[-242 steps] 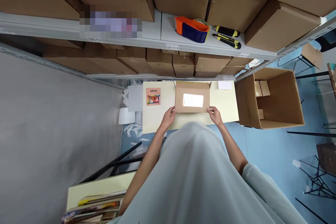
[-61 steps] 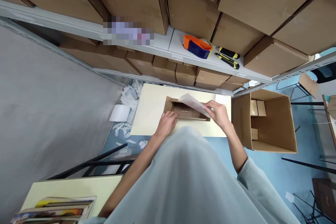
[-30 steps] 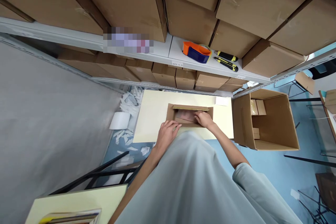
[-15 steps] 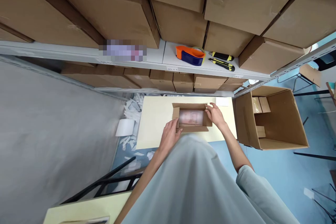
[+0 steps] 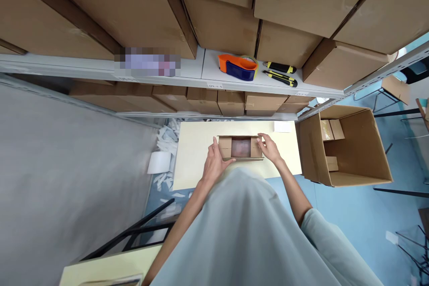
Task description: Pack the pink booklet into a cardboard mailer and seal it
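A small cardboard box [image 5: 225, 147] sits on the cream table, its two short end flaps folded inward. Between the flaps, a pinkish item in clear wrapping [image 5: 241, 148] shows inside. My left hand [image 5: 212, 158] holds the box's left end, fingers along the side and thumb at the near corner. At the right end, my right hand [image 5: 270, 149] grips the box near its right flap with bent fingers. The long flaps stand up at the far and near sides.
A large open carton [image 5: 362, 152] with small boxes inside stands right of the table [image 5: 194, 156]. Ahead, a shelf [image 5: 201, 69] holds cartons, an orange-and-blue tape dispenser [image 5: 238, 68] and cutters [image 5: 280, 77]. A white roll [image 5: 159, 162] and paper scraps lie left.
Both short flaps have folded inward over the box, covering the ends of the wrapped item. My hands have moved with them to the box's ends.
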### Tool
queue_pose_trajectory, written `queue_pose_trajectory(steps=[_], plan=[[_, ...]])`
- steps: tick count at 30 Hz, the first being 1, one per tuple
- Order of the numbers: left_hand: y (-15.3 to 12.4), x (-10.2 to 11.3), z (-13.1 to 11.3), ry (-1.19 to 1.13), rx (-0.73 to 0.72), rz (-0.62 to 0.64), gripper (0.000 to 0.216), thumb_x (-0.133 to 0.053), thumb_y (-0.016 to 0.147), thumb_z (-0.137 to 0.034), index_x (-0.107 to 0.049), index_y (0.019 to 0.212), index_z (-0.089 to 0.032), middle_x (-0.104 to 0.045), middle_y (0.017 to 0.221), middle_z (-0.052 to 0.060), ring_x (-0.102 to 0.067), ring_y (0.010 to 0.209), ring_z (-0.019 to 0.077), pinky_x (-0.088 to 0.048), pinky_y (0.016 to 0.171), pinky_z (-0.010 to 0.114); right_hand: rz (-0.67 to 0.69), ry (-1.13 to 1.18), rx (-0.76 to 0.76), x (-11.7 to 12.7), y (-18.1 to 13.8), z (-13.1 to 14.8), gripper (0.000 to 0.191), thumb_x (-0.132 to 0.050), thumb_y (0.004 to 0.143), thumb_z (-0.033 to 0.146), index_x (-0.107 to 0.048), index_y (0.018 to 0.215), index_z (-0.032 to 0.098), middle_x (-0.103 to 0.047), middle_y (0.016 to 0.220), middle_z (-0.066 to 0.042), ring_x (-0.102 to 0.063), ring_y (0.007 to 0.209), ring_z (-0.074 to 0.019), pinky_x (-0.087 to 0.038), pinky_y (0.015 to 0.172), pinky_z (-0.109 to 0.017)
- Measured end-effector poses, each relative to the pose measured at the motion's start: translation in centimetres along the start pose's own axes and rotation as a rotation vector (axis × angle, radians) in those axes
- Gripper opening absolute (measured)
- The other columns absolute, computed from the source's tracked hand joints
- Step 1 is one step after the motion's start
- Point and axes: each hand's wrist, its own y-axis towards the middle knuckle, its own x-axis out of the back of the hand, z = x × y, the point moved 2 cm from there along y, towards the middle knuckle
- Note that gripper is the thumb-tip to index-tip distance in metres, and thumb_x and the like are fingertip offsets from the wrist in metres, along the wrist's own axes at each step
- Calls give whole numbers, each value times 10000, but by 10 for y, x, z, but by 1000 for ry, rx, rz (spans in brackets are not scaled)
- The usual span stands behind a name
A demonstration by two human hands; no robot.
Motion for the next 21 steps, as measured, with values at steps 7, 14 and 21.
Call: queue_pose_trajectory(steps=[7, 14, 21], plan=[[2, -3, 7, 72, -36, 78, 1325, -874, 838, -522, 12, 1781, -235, -614, 1460, 196, -661, 1307, 391, -574, 1034, 494, 61, 36, -25, 1, 0, -14, 540, -469, 1107, 539, -546, 1572, 277, -585, 1624, -118, -779, 1066, -217, -569, 1110, -437], [8, -2, 13, 178, -101, 109, 1130, -758, 948, -545, -86, 1765, -148, -719, 1244, 160, -634, 1254, 370, -549, 1070, 505, 78, -56, 24, -21, 10, -25, 503, -499, 1111, 499, -659, 1476, 193, -541, 1623, -187, -593, 1438, -285, -514, 1195, -436], [18, 14, 26, 198, -82, 17, 492, -613, 1037, -472, -649, 1454, -214, -651, 1329, 175, -682, 1198, 343, -568, 1049, 457, -69, -174, 50, -12, -13, -29, 332, -632, 1056, 463, -838, 1183, 236, -636, 1517, -156, -602, 1384, -325, -472, 1224, -499]])
